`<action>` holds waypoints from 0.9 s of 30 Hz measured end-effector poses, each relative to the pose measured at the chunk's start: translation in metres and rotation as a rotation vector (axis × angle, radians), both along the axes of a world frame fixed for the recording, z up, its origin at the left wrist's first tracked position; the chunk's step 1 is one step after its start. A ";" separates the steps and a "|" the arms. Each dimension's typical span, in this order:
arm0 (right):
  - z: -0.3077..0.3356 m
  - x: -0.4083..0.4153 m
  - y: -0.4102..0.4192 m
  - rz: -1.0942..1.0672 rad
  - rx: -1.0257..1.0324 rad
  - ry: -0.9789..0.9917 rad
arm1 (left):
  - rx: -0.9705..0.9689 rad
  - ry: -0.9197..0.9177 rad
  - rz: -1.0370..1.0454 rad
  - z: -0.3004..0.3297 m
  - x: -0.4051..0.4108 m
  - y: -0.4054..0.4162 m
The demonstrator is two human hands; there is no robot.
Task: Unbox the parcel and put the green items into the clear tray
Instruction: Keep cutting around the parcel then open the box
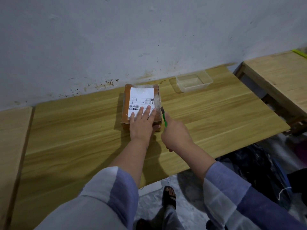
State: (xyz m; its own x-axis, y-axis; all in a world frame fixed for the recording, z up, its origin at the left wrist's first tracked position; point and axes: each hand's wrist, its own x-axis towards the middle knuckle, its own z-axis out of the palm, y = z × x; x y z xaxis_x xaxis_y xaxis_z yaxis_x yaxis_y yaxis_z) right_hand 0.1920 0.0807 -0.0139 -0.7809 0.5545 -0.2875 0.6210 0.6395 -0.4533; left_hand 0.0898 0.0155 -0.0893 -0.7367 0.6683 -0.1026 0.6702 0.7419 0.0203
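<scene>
A brown cardboard parcel (127,97), wrapped in clear tape and bearing a white shipping label, lies closed on the wooden table (66,130) near the wall. My left hand (142,125) presses flat on the parcel's near end, fingers spread over the label. My right hand (176,133) grips a green-handled box cutter (164,118); its blade tip touches the parcel's right side edge. The clear tray (194,83) stands empty at the back right of the table. No green items are visible; the parcel's contents are hidden.
A grey stained wall runs behind the table. A second wooden table (282,80) stands to the right across a gap, another surface (11,146) to the left. Dark bags (255,166) lie on the floor at right; my sandalled foot (169,195) shows below the table edge.
</scene>
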 end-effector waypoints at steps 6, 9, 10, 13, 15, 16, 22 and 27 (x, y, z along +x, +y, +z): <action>0.001 0.000 -0.004 0.011 0.000 -0.020 | -0.005 -0.010 -0.003 -0.001 -0.001 -0.001; 0.003 -0.003 -0.004 0.053 0.053 -0.088 | -0.003 -0.017 -0.001 -0.003 -0.001 0.000; 0.004 -0.006 -0.005 0.060 0.064 -0.115 | 0.000 -0.015 0.001 -0.004 -0.001 0.000; 0.010 -0.013 -0.009 0.072 0.060 -0.194 | 0.008 -0.007 0.006 -0.007 0.000 0.000; 0.014 -0.012 -0.009 0.078 0.036 -0.226 | 0.003 -0.011 0.017 -0.008 0.000 0.002; 0.015 -0.011 -0.010 0.076 0.025 -0.232 | -0.005 -0.005 0.021 -0.009 -0.001 0.003; 0.016 -0.003 -0.012 0.049 -0.021 -0.214 | -0.008 0.010 0.009 -0.008 -0.002 0.004; 0.012 0.008 -0.004 -0.056 -0.179 -0.068 | 0.035 -0.020 -0.004 -0.004 -0.002 0.000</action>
